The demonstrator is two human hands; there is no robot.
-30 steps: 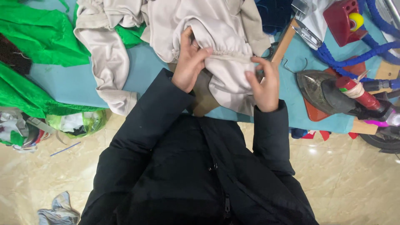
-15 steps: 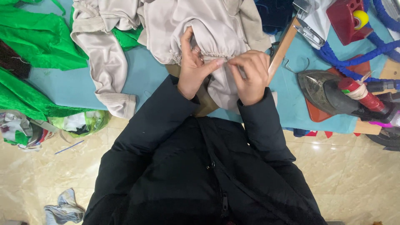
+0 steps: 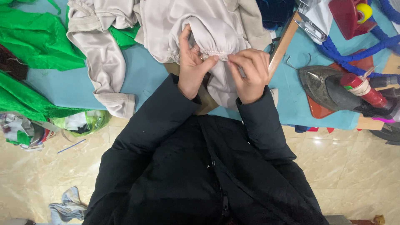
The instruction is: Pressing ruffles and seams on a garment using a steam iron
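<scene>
Pinching the gathered cuff (image 3: 216, 54) of the beige garment (image 3: 200, 29) between both thumbs and forefingers, I hold it just above the near table (image 3: 141, 79) edge. My left hand (image 3: 192, 66) and right hand (image 3: 249, 73) grip close together. Pulling too hard could pop the stitching; the satin may slip. The iron (image 3: 333, 89) sits right, near my sleeve.

No labels, signs or screens in view; the only package-like item is a crumpled clear-green plastic bag (image 3: 83, 122) holding white scraps, lying on the floor tiles at the left edge of the blue table (image 3: 54, 89), under the green cloth (image 3: 37, 39).
</scene>
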